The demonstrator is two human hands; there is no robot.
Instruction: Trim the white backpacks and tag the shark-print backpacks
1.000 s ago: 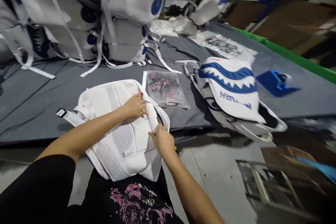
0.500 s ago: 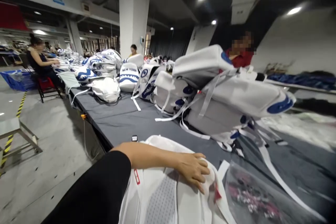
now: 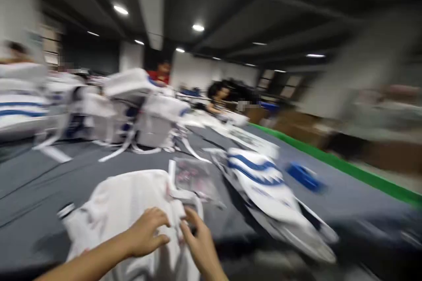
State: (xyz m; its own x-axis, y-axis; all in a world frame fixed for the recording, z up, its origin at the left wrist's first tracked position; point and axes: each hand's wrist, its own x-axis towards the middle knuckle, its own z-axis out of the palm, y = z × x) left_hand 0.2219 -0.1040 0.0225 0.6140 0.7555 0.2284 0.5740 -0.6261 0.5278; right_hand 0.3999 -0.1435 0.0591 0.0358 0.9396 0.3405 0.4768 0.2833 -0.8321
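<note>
Light from above: ceiling lamps (image 3: 198, 28) glare as small white patches, high beyond the grip; ceiling (image 3: 250, 4) itself dim. Motion smear throughout, worst far right of the grip, outlines lost there. Left hand (image 3: 148, 232) and right hand (image 3: 200, 239) soft-edged. White backpack (image 3: 125, 202) under them bright, fine detail washed out. Dull shadow on table (image 3: 29, 193), left of the backpack. Far up-right of the grip, corner near black.

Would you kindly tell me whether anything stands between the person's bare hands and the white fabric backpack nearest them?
Nothing visible does: the bare left hand and bare right hand are at the white fabric backpack, though blur hides whether they touch it. The clear plastic bag with pinkish contents lies beyond its right edge, not between.
</note>
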